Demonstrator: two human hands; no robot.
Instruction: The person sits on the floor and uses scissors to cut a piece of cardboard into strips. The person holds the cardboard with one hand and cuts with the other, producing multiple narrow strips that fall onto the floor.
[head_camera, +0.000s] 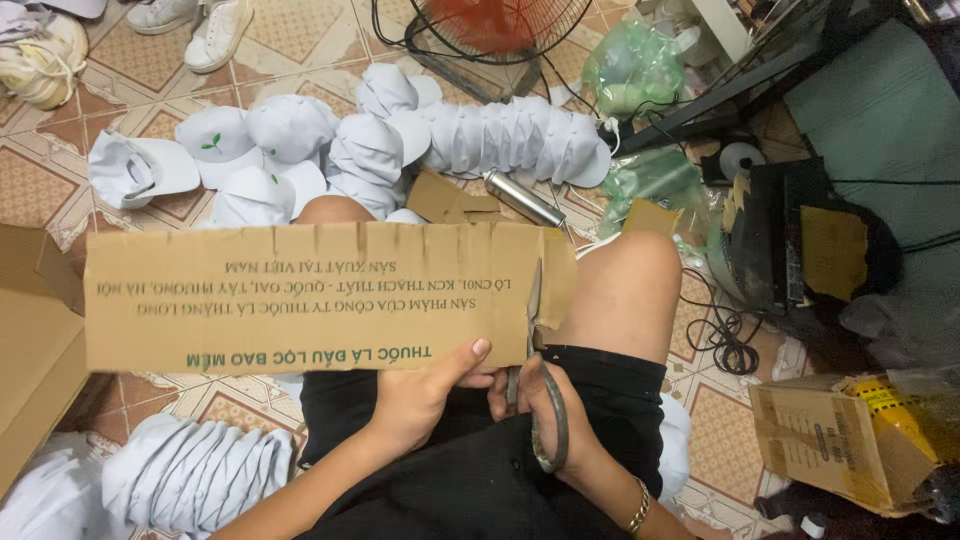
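A long brown cardboard strip (300, 295) with printed text lies across my knees. My left hand (425, 385) grips its lower edge near the right end, thumb on top. My right hand (545, 405) is closed on a pair of metal scissors (535, 330), whose blades stand upright in the cardboard near its right end. I sit on the floor in black shorts, with both bare knees showing above the strip.
Several white caps (370, 140) lie piled on the tiled floor ahead, with another stack (190, 470) at lower left. A cardboard box (35, 360) sits left. A fan (500, 30), a metal can (525, 200), cables and a torn box (840, 435) crowd the right.
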